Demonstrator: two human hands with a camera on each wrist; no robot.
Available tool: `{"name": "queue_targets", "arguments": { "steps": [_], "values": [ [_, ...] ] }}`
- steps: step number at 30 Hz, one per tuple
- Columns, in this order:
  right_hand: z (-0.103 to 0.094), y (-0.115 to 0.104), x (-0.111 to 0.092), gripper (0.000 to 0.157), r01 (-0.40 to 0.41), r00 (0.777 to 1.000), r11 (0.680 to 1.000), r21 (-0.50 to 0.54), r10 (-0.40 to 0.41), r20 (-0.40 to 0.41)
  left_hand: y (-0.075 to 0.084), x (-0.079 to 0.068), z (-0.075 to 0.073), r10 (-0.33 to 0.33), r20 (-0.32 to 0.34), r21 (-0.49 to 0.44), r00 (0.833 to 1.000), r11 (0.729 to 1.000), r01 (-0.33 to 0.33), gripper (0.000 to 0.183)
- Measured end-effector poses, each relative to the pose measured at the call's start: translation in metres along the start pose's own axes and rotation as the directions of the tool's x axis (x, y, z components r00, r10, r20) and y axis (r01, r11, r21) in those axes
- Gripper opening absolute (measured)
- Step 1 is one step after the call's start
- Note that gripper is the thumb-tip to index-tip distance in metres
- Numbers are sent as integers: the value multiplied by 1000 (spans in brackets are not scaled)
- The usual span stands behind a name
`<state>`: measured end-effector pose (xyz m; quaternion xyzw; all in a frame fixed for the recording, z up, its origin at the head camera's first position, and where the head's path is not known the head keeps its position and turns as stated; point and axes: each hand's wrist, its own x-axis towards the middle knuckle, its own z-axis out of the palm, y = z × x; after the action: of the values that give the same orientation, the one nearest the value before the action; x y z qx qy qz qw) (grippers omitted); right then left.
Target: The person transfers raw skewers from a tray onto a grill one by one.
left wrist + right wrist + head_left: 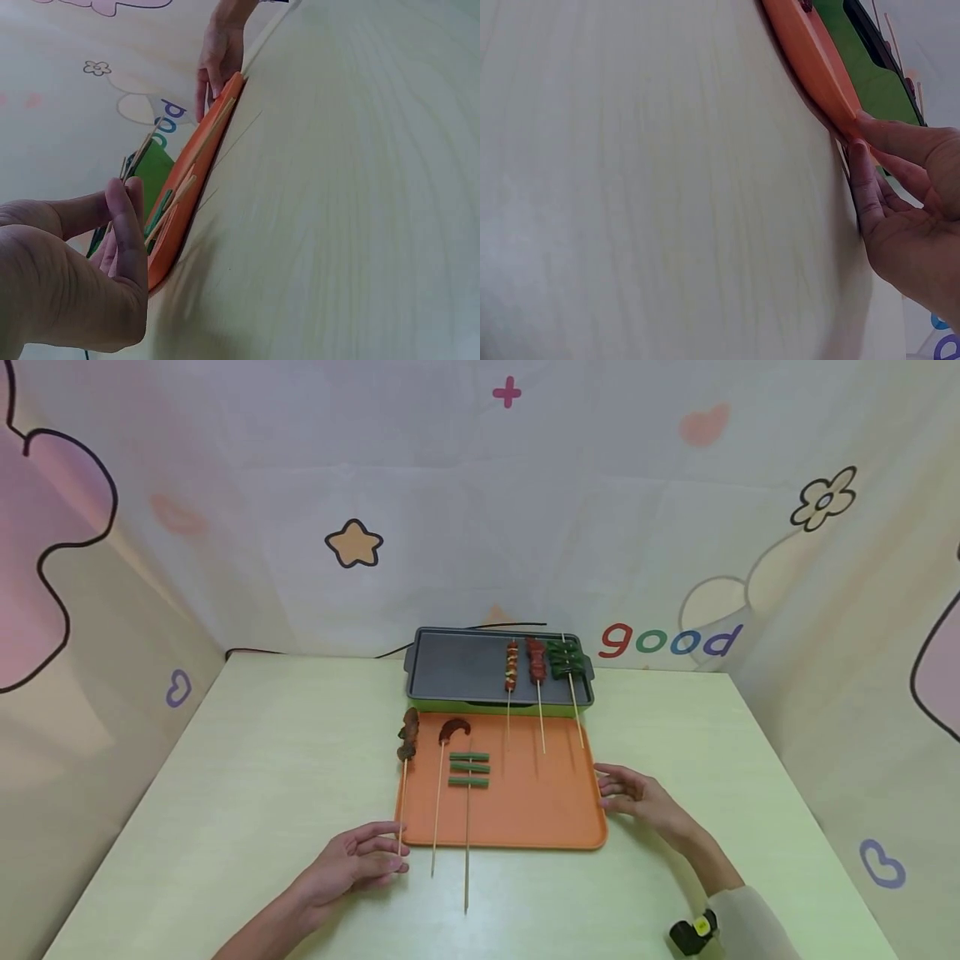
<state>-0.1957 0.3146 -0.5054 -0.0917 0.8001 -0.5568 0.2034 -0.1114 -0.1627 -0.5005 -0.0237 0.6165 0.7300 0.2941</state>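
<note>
Just left of centre in the lower half of the head view, we see the brown-chunk skewer [408,739], its food end over the upper left corner of the orange tray [540,810]. Our left hand [351,866] pinches its stick between thumb and fingers near the lower end; we cannot tell whether the food touches the rim. Beside it, towards the middle of the frame, lie the curved dark-red skewer [453,730] and the green-stalk skewer [469,768], their sticks jutting past the tray's lower edge. Our right hand [656,814] grips the tray's right edge, thumb and fingers meeting at it in the right wrist view.

Above the tray, in mid-frame, sits the griddle [457,668]. On its right half we have a red-and-yellow skewer [512,667], a red skewer [537,660] and a green-leaf skewer [566,658], sticks reaching over the tray. The pale tabletop [262,777] spreads around, with a printed cloth [450,485] behind.

We judge the step in hand to be shifting one skewer between tray and griddle, though which way is unclear. If griddle-bound, the next move probably calls for a level lift towards its left half while we steady the tray.
</note>
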Motion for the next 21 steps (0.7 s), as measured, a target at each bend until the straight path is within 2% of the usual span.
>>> {"name": "queue_targets", "arguments": {
  "steps": [7,15,21],
  "values": [
    [1,2,-1,64,31,1000,1000,1,-31,-4,3,-2,-4,9,-99,7,995,1000,-8,66],
    [1,1,-2,63,28,1000,999,24,-28,4,15,7,-5,35,-222,-8,975,999,-37,65],
    [2,1,-2,63,26,1000,999,25,-26,-3,27,17,-2,52,-239,-35,970,997,-63,67]
  ]
}}
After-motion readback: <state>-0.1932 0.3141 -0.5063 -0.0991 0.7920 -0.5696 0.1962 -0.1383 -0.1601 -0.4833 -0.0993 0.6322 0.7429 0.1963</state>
